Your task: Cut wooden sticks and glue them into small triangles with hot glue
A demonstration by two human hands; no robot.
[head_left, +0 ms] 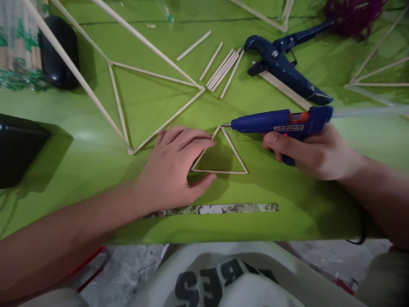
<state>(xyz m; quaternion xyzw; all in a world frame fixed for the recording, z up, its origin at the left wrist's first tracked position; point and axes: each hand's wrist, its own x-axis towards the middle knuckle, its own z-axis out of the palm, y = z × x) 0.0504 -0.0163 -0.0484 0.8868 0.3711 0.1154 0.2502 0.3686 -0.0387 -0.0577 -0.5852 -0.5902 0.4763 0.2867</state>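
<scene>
The left hand (174, 170), half open, holds 1 small wooden triangle (220, 172) on the green table (96, 213), hiding part of its left side. The right hand (306, 151) is closed around the blue glue gun (265, 120).

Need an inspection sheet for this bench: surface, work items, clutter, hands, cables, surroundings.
Surface: green tabletop, dark seam across the far side.
Work items: small stick triangle; blue glue gun, nozzle at the triangle's far corner.
Clutter: loose sticks, dark blue cutter, larger stick frame, patterned strip, purple tangle, packaged sticks.
Hands: left hand on the triangle's left side; right hand gripping the glue gun.
Cables: dark cord at near edge, right; ends unclear.
Surroundings: littered floor, printed fabric below the near edge.
</scene>
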